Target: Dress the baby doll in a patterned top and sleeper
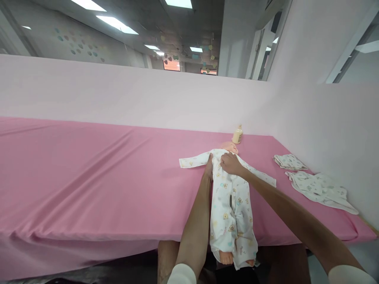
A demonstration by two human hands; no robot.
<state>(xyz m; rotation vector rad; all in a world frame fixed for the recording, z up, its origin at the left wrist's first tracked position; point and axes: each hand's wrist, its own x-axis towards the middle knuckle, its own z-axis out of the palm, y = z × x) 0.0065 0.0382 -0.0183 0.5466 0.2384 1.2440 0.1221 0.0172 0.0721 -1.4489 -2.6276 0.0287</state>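
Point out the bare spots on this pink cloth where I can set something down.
Widest: the cloth left of the doll's suit, back to the wall. Smaller: between the bottle, the suit's right-hand sleeve and the garments. Crowded: the middle, with both hands at the suit, and the garments' side.

Baby suit [225,217]: printed cloth, matt, creased. Doll head [230,147]: smooth, plastic-looking. Counter cover [103,177]: pink cloth, mostly matt, some wrinkles. Bottle [237,136]: smooth, looks plastic. Spread garment [321,188]: matt cloth, rumpled. Wall [133,94]: smooth, matt. Panel above [177,41]: glossy, reflective, glass-like.
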